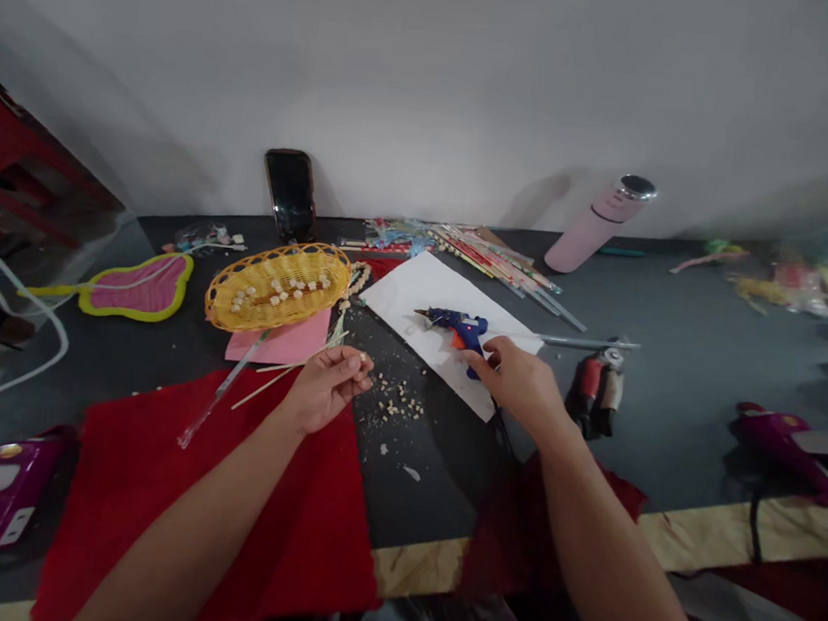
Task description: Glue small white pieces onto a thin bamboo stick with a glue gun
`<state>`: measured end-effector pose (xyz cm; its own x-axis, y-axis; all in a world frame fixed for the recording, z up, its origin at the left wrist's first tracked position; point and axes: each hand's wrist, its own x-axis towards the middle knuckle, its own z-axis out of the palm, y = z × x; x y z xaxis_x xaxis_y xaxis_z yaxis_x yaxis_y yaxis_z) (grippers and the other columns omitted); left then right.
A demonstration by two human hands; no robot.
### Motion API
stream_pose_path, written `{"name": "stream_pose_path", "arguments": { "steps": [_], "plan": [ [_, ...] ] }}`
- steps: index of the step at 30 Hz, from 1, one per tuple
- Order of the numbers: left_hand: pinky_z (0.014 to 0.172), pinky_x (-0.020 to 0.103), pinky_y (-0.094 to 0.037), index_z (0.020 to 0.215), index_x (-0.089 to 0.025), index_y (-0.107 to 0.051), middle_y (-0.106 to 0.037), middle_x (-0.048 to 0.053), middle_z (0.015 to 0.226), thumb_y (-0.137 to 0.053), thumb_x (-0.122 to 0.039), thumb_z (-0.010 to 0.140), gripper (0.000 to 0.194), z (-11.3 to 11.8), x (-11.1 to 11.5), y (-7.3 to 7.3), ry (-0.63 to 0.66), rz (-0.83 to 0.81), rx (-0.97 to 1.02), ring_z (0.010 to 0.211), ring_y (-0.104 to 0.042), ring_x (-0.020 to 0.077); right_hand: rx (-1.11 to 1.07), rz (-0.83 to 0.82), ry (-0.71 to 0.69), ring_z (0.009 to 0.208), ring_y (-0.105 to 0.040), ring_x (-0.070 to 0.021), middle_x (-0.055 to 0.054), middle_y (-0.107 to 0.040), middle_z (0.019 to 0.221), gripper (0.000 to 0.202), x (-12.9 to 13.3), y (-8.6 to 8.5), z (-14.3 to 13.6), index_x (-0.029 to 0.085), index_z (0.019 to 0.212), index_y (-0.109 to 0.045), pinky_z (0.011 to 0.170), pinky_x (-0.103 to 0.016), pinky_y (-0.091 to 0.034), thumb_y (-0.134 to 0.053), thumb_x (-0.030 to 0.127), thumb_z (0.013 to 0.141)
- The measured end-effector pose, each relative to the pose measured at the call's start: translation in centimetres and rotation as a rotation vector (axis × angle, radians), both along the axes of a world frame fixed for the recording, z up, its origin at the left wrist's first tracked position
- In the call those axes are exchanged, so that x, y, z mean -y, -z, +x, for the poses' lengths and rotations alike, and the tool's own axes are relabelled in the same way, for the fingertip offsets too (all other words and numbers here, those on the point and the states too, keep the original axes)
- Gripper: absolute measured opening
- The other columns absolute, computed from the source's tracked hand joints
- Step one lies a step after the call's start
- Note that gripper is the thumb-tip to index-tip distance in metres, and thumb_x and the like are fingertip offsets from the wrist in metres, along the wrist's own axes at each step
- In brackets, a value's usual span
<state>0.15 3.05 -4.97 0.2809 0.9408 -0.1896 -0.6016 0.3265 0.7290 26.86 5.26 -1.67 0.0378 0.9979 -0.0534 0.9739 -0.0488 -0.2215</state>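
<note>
My left hand (pixel 333 386) is closed in a pinch over the red cloth's upper edge, with a small pale piece (pixel 363 356) at the fingertips. Its exact kind is too small to tell. My right hand (pixel 524 385) has thumb and fingers around the handle of a blue hot glue gun (pixel 457 324). The gun lies on a white sheet of paper (pixel 408 290), nozzle pointing left, with a clear glue stick (pixel 586 344) sticking out behind. Between my hands, small beige bits (pixel 401 402) are scattered on the dark table. A yellow woven basket (pixel 220 307) holding small pale clusters stands beyond my left hand.
Wire cutters or pliers (pixel 601 387) lie right of my right hand. A pink bottle (pixel 597 231) and a phone (pixel 290 191) stand by the wall. Wrapped sticks (pixel 499 260) lie behind the paper. Red cloth (pixel 219 507) covers the front left; purple devices (pixel 19 497) flank the table.
</note>
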Motion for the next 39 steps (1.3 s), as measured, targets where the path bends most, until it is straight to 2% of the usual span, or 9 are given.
{"name": "stream_pose_path", "arguments": {
  "steps": [9,11,16,19,22,25,29,34,39],
  "plan": [
    [0.060,0.023,-0.044,0.072,-0.012,-0.065,-0.064,0.004,0.075,-0.068,-0.015,0.070,0.005,0.1,0.3,-0.1,0.046,0.005,-0.029,0.058,-0.053,0.0061,-0.119,0.040,0.091,0.063,-0.058,-0.0182,-0.002,-0.063,0.065,0.027,-1.3,1.9,0.6,0.020,0.071,-0.061,0.053,-0.025,-0.033,-0.053,0.045,0.073],
    [0.061,0.023,-0.045,0.071,-0.012,-0.065,-0.064,0.004,0.076,-0.069,-0.015,0.069,0.005,0.1,0.3,-0.2,0.041,0.005,-0.015,0.058,-0.052,0.0060,-0.349,0.067,0.117,0.058,-0.055,-0.0149,-0.001,-0.061,0.062,0.023,-1.2,1.7,0.8,0.019,0.073,-0.061,0.051,-0.024,-0.034,-0.055,0.041,0.071],
    [0.060,0.023,-0.045,0.073,-0.012,-0.064,-0.063,0.005,0.076,-0.068,-0.015,0.070,0.005,0.0,0.2,-0.4,0.021,-0.004,0.018,0.058,-0.051,0.0063,-1.242,-0.010,0.187,0.049,-0.045,-0.0083,0.004,-0.048,0.059,0.018,-0.7,0.9,0.1,0.018,0.078,-0.055,0.042,-0.019,-0.034,-0.058,0.034,0.070],
    [0.059,0.023,-0.045,0.073,-0.012,-0.065,-0.063,0.005,0.076,-0.068,-0.015,0.069,0.006,0.0,0.2,-0.4,0.011,-0.004,0.028,0.058,-0.051,0.0063,-1.525,-0.001,0.128,0.053,-0.045,-0.0077,0.005,-0.046,0.064,0.019,0.1,0.4,-1.0,0.020,0.078,-0.050,0.045,-0.019,-0.037,-0.063,0.027,0.066],
    [0.060,0.023,-0.046,0.074,-0.011,-0.065,-0.062,0.005,0.075,-0.068,-0.016,0.070,0.007,-0.1,0.2,-0.4,0.004,0.002,0.031,0.059,-0.050,0.0063,-1.499,0.042,0.037,0.056,-0.047,-0.0084,0.002,-0.054,0.075,0.030,1.0,0.0,-2.1,0.021,0.094,-0.052,0.047,-0.020,-0.038,-0.065,0.026,0.068],
    [0.061,0.023,-0.046,0.075,-0.011,-0.065,-0.062,0.005,0.075,-0.068,-0.018,0.072,0.008,-0.2,0.1,-0.5,-0.007,0.008,0.046,0.060,-0.050,0.0061,-1.414,-0.002,-0.085,0.052,-0.044,-0.0090,0.001,-0.054,0.071,0.034,1.8,-0.4,-2.7,0.021,0.106,-0.050,0.045,-0.021,-0.035,-0.060,0.033,0.076],
    [0.061,0.023,-0.046,0.074,-0.011,-0.065,-0.061,0.004,0.074,-0.068,-0.017,0.071,0.008,-0.4,0.0,-0.6,-0.018,0.006,0.055,0.060,-0.051,0.0063,-1.342,-0.103,-0.214,0.052,-0.044,-0.0106,0.000,-0.054,0.070,0.031,2.6,-0.9,-2.9,0.020,0.104,-0.048,0.047,-0.024,-0.037,-0.053,0.041,0.082],
    [0.060,0.023,-0.046,0.076,-0.011,-0.065,-0.061,0.004,0.073,-0.068,-0.019,0.072,0.009,-0.5,-0.1,-0.3,-0.029,0.007,0.053,0.060,-0.051,0.0072,-1.247,-0.248,-0.367,0.061,-0.049,-0.0112,-0.003,-0.057,0.085,0.034,3.0,-0.4,-3.0,0.021,0.109,-0.046,0.056,-0.025,-0.044,-0.057,0.037,0.082],
    [0.061,0.023,-0.045,0.074,-0.012,-0.065,-0.060,0.003,0.070,-0.070,-0.020,0.069,0.011,-0.5,-0.1,-0.2,-0.013,-0.003,0.044,0.059,-0.051,0.0074,-1.203,-0.244,-0.415,0.063,-0.050,-0.0109,-0.003,-0.055,0.089,0.031,3.2,0.3,-3.0,0.021,0.110,-0.044,0.059,-0.025,-0.045,-0.054,0.036,0.085]
  ]
}}
